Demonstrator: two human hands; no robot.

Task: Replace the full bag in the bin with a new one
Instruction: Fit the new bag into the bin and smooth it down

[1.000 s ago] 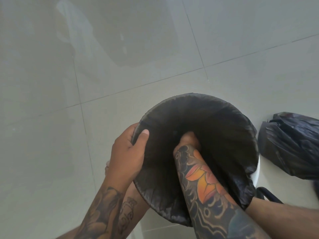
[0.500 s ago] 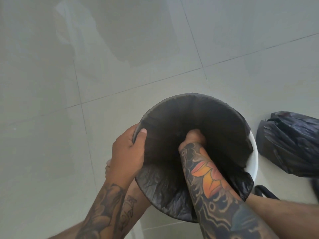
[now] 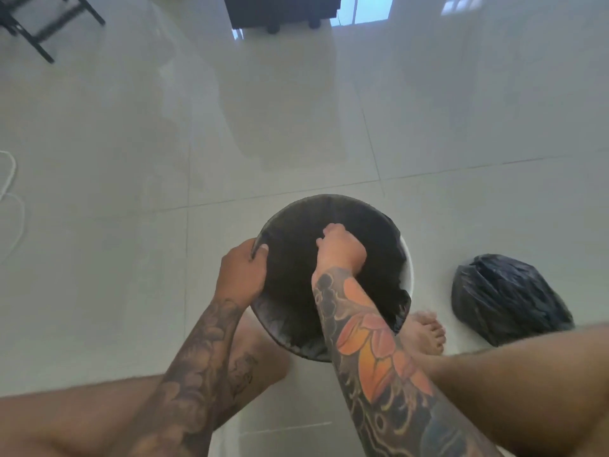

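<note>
Head view, looking steeply down: a round white plastic bin [image 3: 409, 263] stands on the glossy pale tiled floor [image 3: 131, 159], between the person's bare legs. A new black plastic bin liner [image 3: 296, 275] lines the inside of the bin; its edge is folded over the rim along the left, far and near sides, while on the right side a stretch of white rim shows bare and the liner there sags inward in loose folds. Left hand [image 3: 242, 275]: grips the left rim of the bin, fingers curled over the outside and thumb tip pressed on the liner just inside the edge. Right hand [image 3: 341, 249]: inside the bin opening, fingers curled in a clenched shape against the liner; whether it pinches the plastic or only presses on it cannot be told. Both forearms are tattooed. A bare foot [image 3: 425, 331] rests on the floor just beside the bin on its right. The full black rubbish bag [image 3: 507, 298], crumpled and bulging, sits on the floor to the right of the bin, apart from it and beyond the foot. Far edge of view: dark metal furniture legs [image 3: 39, 31] at upper left, a black cabinet on small feet [image 3: 283, 11] at top centre, and a thin white cord [image 3: 11, 179] looping along the left edge.
</note>
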